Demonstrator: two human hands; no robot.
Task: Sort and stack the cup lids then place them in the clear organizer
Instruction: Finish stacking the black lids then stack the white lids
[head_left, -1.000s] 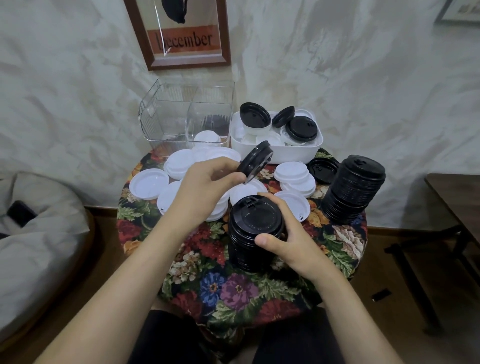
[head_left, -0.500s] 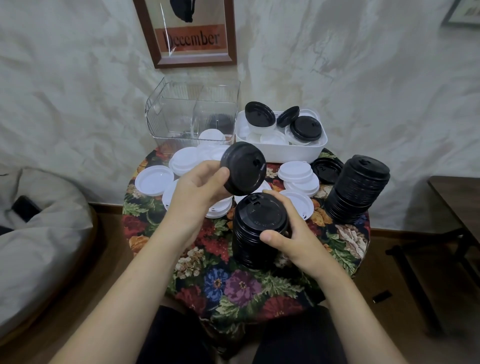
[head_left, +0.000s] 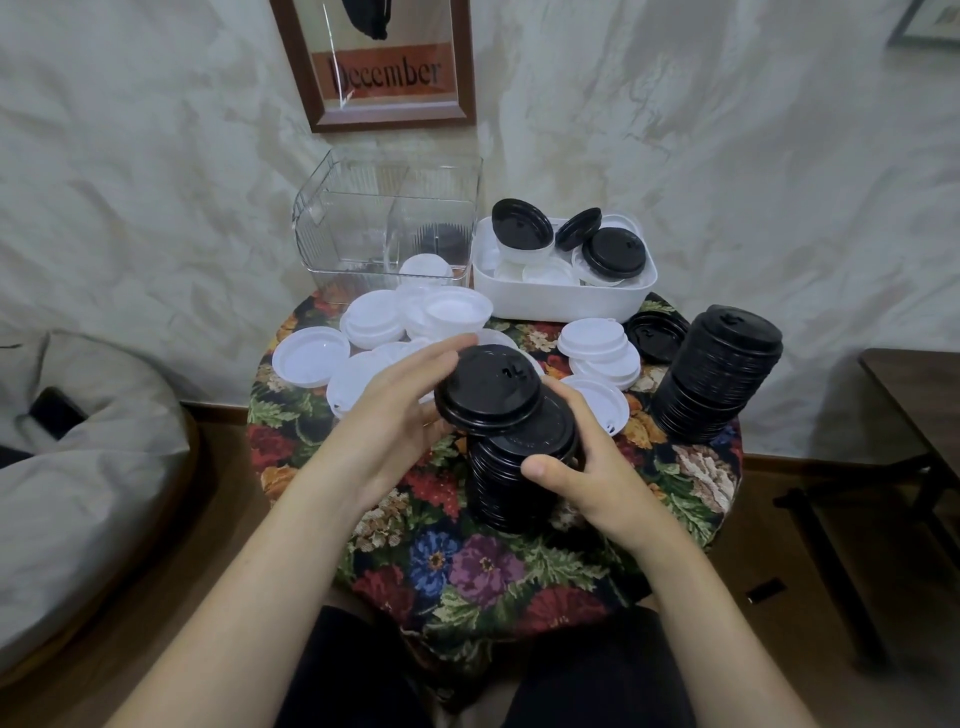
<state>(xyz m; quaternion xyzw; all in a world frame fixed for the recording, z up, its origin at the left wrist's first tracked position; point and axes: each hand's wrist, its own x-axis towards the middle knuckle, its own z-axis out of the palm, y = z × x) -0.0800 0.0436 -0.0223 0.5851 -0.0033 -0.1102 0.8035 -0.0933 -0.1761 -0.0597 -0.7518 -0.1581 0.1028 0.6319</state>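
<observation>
- Your left hand (head_left: 395, 415) grips the black lid (head_left: 491, 387) at its rim. A second ago the lid stood edge-on; now it is top up, tilted just above the black stack (head_left: 511, 483).
- Your right hand (head_left: 587, 467) still wraps that stack, thumb in front.
- The clear organizer (head_left: 384, 228) stands unmoved behind.

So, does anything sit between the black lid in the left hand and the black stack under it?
Nothing visible does. The left hand holds the black lid tilted just over the black stack, whose side the right hand grips; the lid hides part of the stack's top.
</observation>
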